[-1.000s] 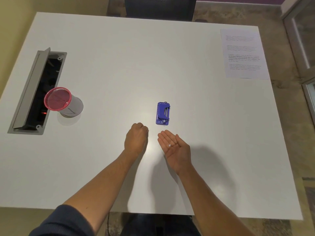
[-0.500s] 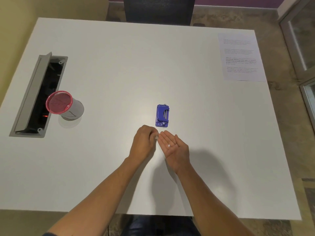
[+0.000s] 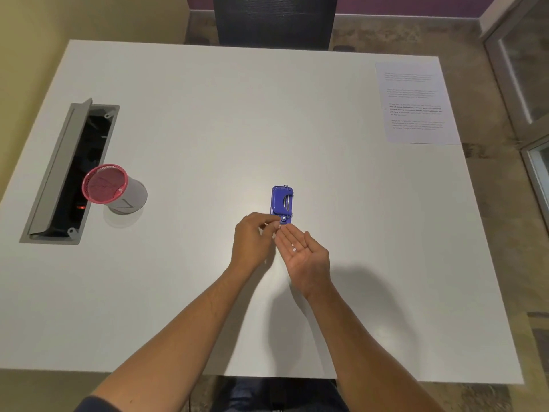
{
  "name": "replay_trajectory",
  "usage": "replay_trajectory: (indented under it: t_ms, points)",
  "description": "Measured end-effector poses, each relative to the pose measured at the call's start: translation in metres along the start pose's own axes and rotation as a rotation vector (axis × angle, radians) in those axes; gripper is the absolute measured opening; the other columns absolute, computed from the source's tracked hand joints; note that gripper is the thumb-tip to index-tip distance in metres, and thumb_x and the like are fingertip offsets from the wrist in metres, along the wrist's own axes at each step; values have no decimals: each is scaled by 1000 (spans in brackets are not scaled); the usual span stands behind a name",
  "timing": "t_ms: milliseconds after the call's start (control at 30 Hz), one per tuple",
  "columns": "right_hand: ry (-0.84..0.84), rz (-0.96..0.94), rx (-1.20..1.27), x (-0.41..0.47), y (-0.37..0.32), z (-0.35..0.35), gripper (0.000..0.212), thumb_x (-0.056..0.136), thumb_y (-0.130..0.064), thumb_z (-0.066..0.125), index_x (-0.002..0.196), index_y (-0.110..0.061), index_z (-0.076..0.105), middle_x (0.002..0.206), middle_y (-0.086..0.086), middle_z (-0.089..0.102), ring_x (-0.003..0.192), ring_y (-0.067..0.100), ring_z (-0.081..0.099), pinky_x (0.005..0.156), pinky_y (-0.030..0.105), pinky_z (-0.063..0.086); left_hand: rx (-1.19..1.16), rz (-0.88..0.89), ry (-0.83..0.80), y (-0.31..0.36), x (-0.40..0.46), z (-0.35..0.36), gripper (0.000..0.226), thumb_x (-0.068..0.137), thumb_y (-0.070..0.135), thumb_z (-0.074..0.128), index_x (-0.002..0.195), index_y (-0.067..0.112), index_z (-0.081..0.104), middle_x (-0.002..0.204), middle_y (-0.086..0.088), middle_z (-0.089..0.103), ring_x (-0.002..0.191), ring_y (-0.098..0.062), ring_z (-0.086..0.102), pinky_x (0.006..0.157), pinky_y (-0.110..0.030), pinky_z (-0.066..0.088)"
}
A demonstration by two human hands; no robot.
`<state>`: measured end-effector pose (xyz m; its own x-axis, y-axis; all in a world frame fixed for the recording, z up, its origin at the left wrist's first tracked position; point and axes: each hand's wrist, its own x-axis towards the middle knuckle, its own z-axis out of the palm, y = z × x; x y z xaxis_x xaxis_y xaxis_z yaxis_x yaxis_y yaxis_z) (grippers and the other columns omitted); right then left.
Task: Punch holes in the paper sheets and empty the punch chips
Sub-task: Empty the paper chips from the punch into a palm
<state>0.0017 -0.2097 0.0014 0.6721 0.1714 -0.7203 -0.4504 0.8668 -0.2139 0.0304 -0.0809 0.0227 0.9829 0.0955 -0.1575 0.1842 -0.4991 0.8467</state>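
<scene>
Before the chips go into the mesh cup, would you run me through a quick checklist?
1. Chips lie in the right hand: ok, a couple show on the open palm.
2. Left hand pinches another chip: cannot tell, fingertips closed.
3. Red mesh cup upright, mouth unobstructed: ok.
4. Path to the cup over the table: ok.
5. Blue hole punch emptied: cannot tell.
6. Paper sheet lies aside: ok.

Paper chips [image 3: 293, 249] on upturned right hand [image 3: 306, 257]
</scene>
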Motion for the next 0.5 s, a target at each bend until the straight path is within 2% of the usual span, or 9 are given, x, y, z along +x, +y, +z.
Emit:
replay_trajectory:
  t_ms: [67,133,300,400,500]
  points:
    - [15,-3,-19,-2,-4,-1,39,104,-23,39,118,7,61,123,23,66,120,34,61,99,42,49,-10,-70,52,-1,10,2,12,88,12,65,93,16,75,89,5,69,76,-5,60,71,-13,42]
    - [26,-16,-28,-4,-7,-1,39,105,-23,38,118,6,60,125,23,64,119,33,61,96,43,50,-39,-174,87,-3,22,4,10,89,13,63,92,14,73,88,3,69,77,-11,61,67,-12,42]
    - [32,-50,-9,-6,-17,-4,38,105,-22,39,121,7,58,127,23,63,115,33,63,95,43,51,-102,-381,62,-5,51,15,13,90,26,64,89,13,64,73,8,59,67,-9,55,58,-13,38]
    - [31,-65,-8,-4,-24,-6,39,105,-22,39,124,6,57,127,23,63,116,33,64,95,42,52,-117,-435,36,-3,64,24,16,88,30,66,86,15,62,70,11,57,63,-5,53,58,-20,41]
    - [29,-81,2,-3,-29,-7,39,105,-22,38,122,6,58,125,22,65,116,33,64,92,41,53,-122,-474,-7,-3,72,33,22,89,28,65,72,15,60,68,6,59,62,-12,54,61,-26,44]
